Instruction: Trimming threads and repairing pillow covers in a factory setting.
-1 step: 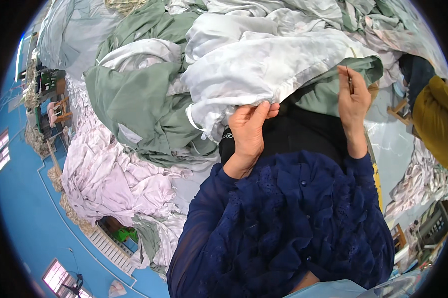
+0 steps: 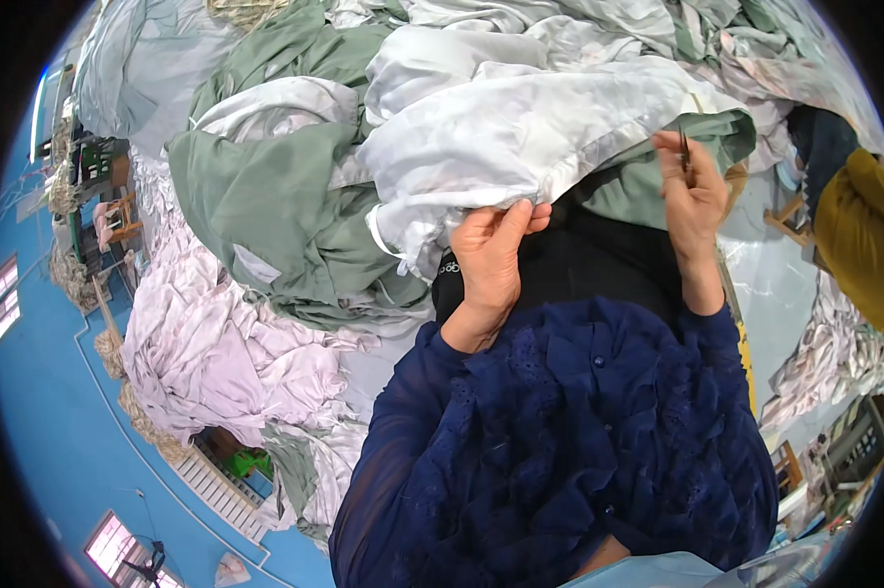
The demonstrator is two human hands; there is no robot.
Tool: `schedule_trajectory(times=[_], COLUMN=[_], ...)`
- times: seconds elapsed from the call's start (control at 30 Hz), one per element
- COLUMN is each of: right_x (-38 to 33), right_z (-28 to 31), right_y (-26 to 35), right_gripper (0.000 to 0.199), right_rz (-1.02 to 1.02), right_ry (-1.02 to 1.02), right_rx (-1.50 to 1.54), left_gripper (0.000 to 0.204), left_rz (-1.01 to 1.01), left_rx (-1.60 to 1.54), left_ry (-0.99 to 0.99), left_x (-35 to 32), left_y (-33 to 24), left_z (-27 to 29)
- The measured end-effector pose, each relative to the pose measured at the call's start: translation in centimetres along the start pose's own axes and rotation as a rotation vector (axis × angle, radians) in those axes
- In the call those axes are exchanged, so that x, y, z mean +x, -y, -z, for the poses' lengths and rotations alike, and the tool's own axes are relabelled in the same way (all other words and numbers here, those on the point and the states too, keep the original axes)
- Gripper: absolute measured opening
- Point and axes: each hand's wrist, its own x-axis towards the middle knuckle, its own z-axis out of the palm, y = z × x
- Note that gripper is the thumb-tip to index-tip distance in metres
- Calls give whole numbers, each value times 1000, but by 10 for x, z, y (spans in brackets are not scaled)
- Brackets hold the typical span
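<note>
My left hand [image 2: 489, 257] is closed, pinching the lower edge of a white cloth [image 2: 481, 137] between thumb and fingers. The cloth has a faint pale print and lies bunched over my lap, with a white strap [image 2: 381, 238] at its left corner. My right hand [image 2: 695, 191] is closed around small dark thread snips [image 2: 685, 147]; their pointed blades stick up past the fingers, and the rest is hidden in the palm. Behind that hand, green fabric [image 2: 638, 186] shows beneath the white cloth.
Green cloth [image 2: 266, 206] is heaped to the left, with a pale pink pile [image 2: 217, 343] below it. More light fabric [image 2: 579, 29] is piled at the far side. On the right are a mustard-yellow cloth [image 2: 854, 235] and a wooden stool [image 2: 787, 223].
My right hand has shifted slightly left with the snips, and their blades show a little more plainly. The left hand and the white cloth stay where they were.
</note>
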Motion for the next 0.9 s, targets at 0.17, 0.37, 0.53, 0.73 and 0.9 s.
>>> schedule_trajectory(times=[0.17,0.37,0.53,0.73,0.9], right_x=[-9,-23,-4,-2,-4], right_z=[-28,-51,-33,-42,-50], right_y=[57,56,60,73,62], right_gripper=[41,18,12,11,13], right_rz=[-288,-117,-124,-307,-463], right_ry=[607,674,754,648,876], right_rx=[664,590,582,1071,1037], left_gripper=[12,10,10,11,11], left_rz=[-30,-97,-42,-9,49], left_rx=[20,108,60,-13,44], left_ry=[1,-6,-5,59,15], left_x=[-2,-2,-1,3,-2], left_y=[-1,-2,-4,-1,1], left_z=[0,2,1,-1,4])
